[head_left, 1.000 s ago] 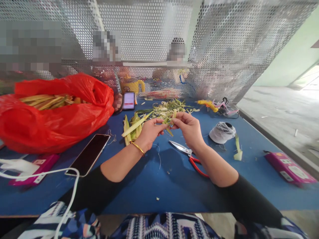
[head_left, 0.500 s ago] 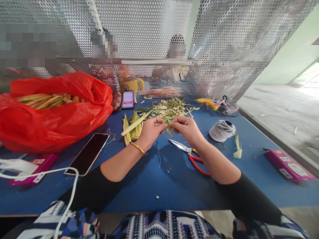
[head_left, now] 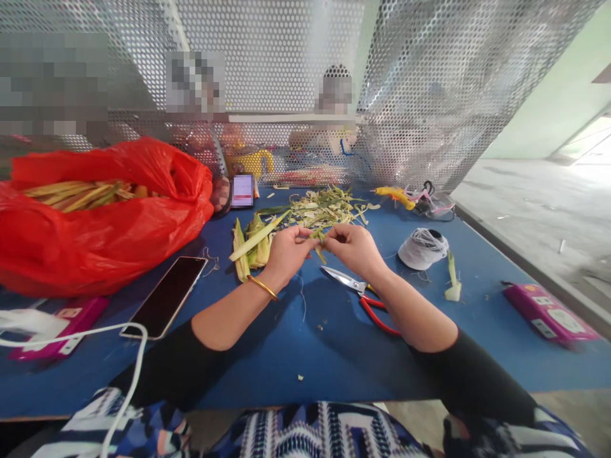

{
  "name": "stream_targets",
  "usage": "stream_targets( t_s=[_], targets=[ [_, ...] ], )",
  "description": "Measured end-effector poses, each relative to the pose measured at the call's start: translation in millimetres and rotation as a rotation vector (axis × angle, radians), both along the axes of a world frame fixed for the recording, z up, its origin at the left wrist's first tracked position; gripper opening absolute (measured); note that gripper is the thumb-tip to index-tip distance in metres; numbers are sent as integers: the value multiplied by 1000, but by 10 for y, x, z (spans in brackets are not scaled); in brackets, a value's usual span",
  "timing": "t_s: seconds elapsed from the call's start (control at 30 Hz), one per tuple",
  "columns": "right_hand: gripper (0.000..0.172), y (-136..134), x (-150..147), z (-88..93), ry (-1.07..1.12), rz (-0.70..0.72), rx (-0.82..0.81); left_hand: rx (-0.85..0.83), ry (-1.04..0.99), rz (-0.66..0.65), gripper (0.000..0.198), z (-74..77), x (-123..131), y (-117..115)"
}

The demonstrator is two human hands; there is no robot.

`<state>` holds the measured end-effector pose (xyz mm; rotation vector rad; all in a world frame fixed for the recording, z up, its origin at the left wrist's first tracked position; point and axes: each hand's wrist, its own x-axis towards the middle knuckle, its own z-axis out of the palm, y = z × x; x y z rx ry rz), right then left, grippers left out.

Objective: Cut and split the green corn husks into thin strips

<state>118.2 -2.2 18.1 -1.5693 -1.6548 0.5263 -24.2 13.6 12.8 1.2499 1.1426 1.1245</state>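
Note:
Over the middle of the blue table [head_left: 267, 369], my left hand [head_left: 290, 249] pinches a small green leaf piece [head_left: 319, 239]. My right hand [head_left: 352, 248] has its thumb and fingers closed on the right side of the same piece. Behind both hands lies a heap of shredded green strips [head_left: 324, 207]. Folded pale-green husks [head_left: 251, 245] rest just left of my left hand. Scissors with red handles [head_left: 356, 286] lie below my right hand, partly hidden by my forearm. A cone of white thread [head_left: 422, 249] stands further right.
At the left are a red plastic bag [head_left: 109, 235] of dry strips, a dark phone [head_left: 167, 296] and a white cable [head_left: 136, 362]. Magenta boxes [head_left: 548, 312] lie at both sides. A perforated metal screen [head_left: 272, 57] rises behind, with people beyond it.
My fingers have shifted slightly around the green piece, and my right fingertips look more curled. The whole view has moved a little; the other objects stay put.

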Motion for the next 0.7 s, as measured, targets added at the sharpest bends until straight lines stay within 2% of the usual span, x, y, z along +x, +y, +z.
stream_targets(
  t_s=[0.2,0.5,0.7],
  targets=[
    [14,-67,-62,70,-147,-76,35,71,92,20,12,-69,-2,31],
    [14,-80,-86,22,-146,-33,153,127,155,35,11,-60,-30,32],
    [8,-62,-88,-44,-51,-19,132,22,23,83,14,-15,-4,23]
  ],
)
